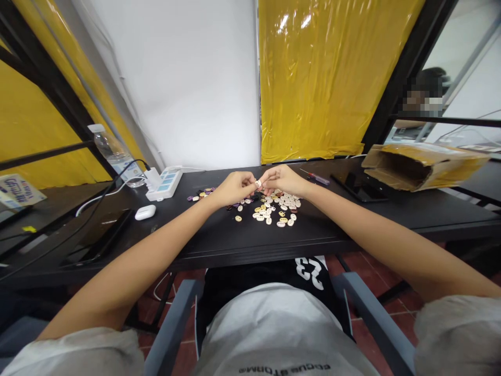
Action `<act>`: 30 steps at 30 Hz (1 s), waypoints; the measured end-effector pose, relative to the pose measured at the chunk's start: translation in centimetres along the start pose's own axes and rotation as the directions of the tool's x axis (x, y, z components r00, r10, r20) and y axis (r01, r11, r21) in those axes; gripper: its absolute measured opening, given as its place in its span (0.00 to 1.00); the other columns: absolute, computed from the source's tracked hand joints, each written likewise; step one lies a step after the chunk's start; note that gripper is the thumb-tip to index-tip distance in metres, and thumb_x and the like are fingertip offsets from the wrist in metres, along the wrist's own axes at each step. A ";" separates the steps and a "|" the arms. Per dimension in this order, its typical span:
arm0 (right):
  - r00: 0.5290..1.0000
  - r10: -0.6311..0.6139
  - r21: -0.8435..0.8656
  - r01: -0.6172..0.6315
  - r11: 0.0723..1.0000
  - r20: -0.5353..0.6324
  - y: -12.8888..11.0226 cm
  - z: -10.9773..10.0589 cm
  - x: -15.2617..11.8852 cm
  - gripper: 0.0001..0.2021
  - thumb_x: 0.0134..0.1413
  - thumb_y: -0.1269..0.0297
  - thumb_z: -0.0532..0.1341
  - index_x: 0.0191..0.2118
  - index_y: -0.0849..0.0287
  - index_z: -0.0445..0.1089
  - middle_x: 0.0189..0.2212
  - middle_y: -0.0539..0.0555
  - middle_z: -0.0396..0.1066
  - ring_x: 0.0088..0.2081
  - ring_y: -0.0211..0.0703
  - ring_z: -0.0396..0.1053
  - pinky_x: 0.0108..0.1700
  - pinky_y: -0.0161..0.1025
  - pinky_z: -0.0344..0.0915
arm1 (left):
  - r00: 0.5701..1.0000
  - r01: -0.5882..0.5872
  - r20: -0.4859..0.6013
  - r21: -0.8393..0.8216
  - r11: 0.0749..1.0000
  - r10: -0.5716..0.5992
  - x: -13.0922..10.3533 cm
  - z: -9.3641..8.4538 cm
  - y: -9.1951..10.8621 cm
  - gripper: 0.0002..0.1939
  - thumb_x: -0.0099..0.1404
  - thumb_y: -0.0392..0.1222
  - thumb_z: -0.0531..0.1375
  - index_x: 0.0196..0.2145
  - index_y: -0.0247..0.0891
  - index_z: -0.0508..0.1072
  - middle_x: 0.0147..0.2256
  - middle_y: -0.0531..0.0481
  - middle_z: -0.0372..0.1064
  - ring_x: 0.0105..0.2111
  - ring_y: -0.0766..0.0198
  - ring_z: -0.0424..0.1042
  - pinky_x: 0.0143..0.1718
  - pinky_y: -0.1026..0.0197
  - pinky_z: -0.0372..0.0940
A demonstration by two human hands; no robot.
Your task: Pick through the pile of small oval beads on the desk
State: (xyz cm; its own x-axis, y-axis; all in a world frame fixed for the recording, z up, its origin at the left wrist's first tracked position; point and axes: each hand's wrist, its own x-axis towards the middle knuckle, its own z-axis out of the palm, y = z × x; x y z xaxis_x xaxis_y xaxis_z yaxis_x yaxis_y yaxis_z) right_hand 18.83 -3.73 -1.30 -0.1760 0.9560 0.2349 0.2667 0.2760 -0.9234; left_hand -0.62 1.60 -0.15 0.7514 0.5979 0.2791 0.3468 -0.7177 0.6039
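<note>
Your L hand (pixel 235 188) and R hand (pixel 287 180) meet over the black table (pixel 219 237), fingers narrow, tips pinched on a small pale pc (pixel 258 183) btwn them; can't tell which hand grips it more. Just below your R fingers, on your side, lies a loose heap of pale oval pcs (pixel 289 202), some yellowish. A lone yellowish pc (pixel 238 219) sits nearer you than your L fingers. Purple & dark pcs (pixel 202 194) are scattered L of your L hand, partly hidden by it. Right of your R fingers: a screwdriver (pixel 319 179), then a dark phone (pixel 358 189), w/ an open cardboard box (pixel 450 164) farther R. Left of your L fingers, well apart: a white pwr strip (pixel 166 183) & a white earbud case (pixel 145 212), the latter nearer you.
</note>
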 end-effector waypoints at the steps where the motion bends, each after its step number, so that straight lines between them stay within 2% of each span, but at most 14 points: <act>1: 1.000 -0.005 -0.023 0.005 1.000 0.008 0.0 -0.1 0.0 0.05 0.46 0.68 0.68 0.31 0.63 0.75 0.22 0.54 0.75 0.23 0.38 0.73 0.23 0.31 0.69 | 1.000 -0.004 0.003 0.018 1.000 0.004 -0.1 0.0 0.1 0.11 0.63 0.47 0.59 0.31 0.36 0.71 0.23 0.49 0.72 0.22 0.69 0.68 0.22 0.67 0.57; 6: 1.000 -0.005 -0.074 0.006 0.997 0.016 -0.2 0.1 -0.1 0.06 0.47 0.66 0.67 0.31 0.63 0.74 0.21 0.53 0.74 0.22 0.38 0.72 0.22 0.31 0.68 | 1.000 -0.024 0.007 0.062 0.998 0.024 -0.2 0.0 0.4 0.11 0.64 0.47 0.58 0.31 0.36 0.71 0.23 0.49 0.72 0.20 0.69 0.66 0.22 0.66 0.56; 10: 1.000 -0.011 -0.119 0.010 0.993 -0.014 -0.2 0.3 0.0 0.04 0.49 0.68 0.66 0.32 0.63 0.72 0.21 0.53 0.73 0.22 0.38 0.72 0.21 0.31 0.68 | 0.996 -0.093 0.001 0.117 0.989 0.094 -0.3 0.1 0.6 0.09 0.63 0.44 0.58 0.29 0.36 0.71 0.24 0.50 0.71 0.22 0.68 0.67 0.25 0.65 0.58; 18: 0.998 -0.049 -0.128 0.052 0.990 0.029 1.6 0.5 0.5 0.06 0.52 0.70 0.63 0.29 0.60 0.64 0.21 0.52 0.72 0.20 0.36 0.69 0.22 0.32 0.68 | 0.992 -0.126 0.007 0.158 0.979 0.126 -0.2 0.2 0.4 0.05 0.61 0.38 0.57 0.29 0.36 0.70 0.25 0.51 0.72 0.25 0.68 0.68 0.28 0.66 0.59; 24: 0.979 -0.195 -0.310 0.204 0.929 0.061 1.8 0.7 0.2 0.02 0.47 0.72 0.61 0.29 0.60 0.67 0.22 0.51 0.72 0.24 0.38 0.70 0.26 0.33 0.65 | 0.971 -0.239 0.092 0.282 0.929 0.222 -0.4 -0.3 0.6 0.06 0.62 0.39 0.55 0.29 0.35 0.69 0.24 0.53 0.68 0.24 0.68 0.65 0.27 0.65 0.56; 30: 0.936 -0.314 -0.420 0.352 0.836 0.158 1.5 0.5 -0.1 0.01 0.46 0.70 0.60 0.27 0.60 0.67 0.23 0.49 0.70 0.26 0.37 0.68 0.29 0.33 0.61 | 0.947 -0.317 0.156 0.293 0.902 0.282 -0.4 -0.4 0.5 0.05 0.60 0.39 0.55 0.27 0.36 0.66 0.22 0.55 0.65 0.22 0.69 0.62 0.26 0.65 0.54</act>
State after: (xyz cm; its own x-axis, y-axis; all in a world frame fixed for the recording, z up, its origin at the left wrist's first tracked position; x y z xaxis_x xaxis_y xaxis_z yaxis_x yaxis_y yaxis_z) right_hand 18.74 -3.43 -2.86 -0.3984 0.7922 0.4622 0.5595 0.6092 -0.5620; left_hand -0.96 1.09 0.31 0.8967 0.3082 0.3178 0.2393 -0.9414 0.2378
